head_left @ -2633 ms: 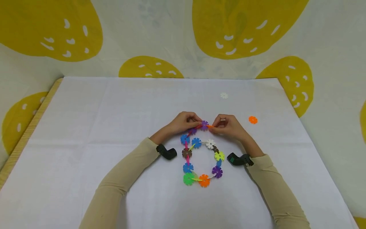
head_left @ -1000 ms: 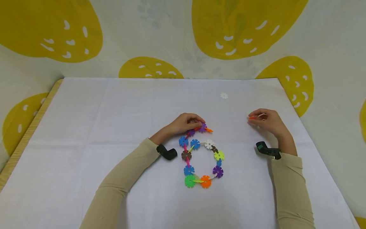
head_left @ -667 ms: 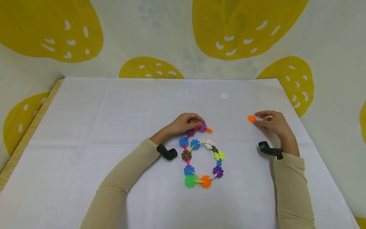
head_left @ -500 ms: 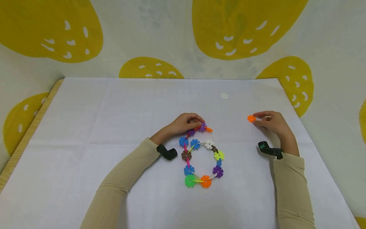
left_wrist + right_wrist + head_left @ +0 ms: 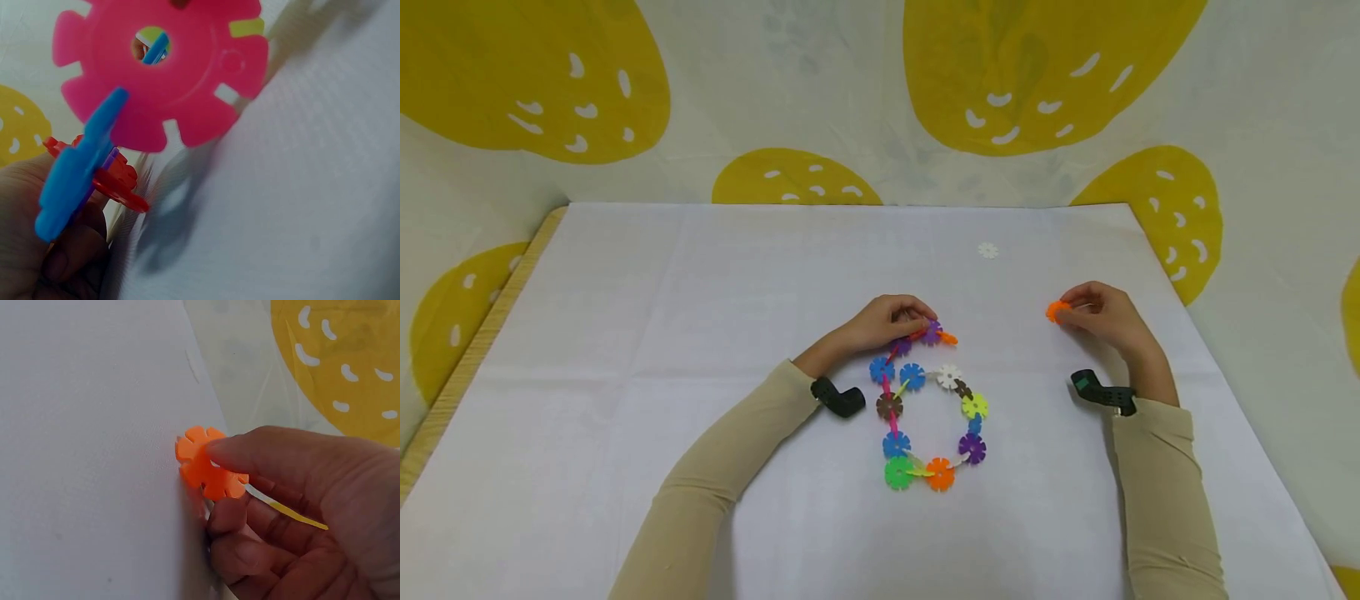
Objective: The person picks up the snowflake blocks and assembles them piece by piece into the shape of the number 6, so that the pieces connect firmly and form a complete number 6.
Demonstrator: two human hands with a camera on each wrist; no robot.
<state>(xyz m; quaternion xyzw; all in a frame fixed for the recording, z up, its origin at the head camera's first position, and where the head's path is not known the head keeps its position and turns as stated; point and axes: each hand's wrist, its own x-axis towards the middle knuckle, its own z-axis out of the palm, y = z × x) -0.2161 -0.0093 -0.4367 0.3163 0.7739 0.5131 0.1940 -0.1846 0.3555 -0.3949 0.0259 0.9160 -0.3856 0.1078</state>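
A chain of many-coloured, notched snowflake discs (image 5: 890,407) lies on the table, a closed loop with a curved tail rising at its upper left. My left hand (image 5: 883,323) pinches that tail near its upper end, by a purple disc (image 5: 932,332). An orange disc (image 5: 950,339) sticks out edge-on at the tip. Close up in the left wrist view are a pink disc (image 5: 206,75) and a blue one (image 5: 81,169). Off to the right, my right hand (image 5: 1108,317) pinches a separate orange snowflake disc (image 5: 197,453) between thumb and fingers, close to the cloth.
One loose white snowflake disc (image 5: 988,251) lies farther back on the white tablecloth (image 5: 737,267). At the left, the wooden table edge (image 5: 482,325) shows. A curtain with yellow shapes (image 5: 1060,75) hangs behind.
My right hand has left the chain's orange tip, moved right and taken hold of the loose orange disc, which it has just tilted. The left hand still holds the chain, which shifted slightly.
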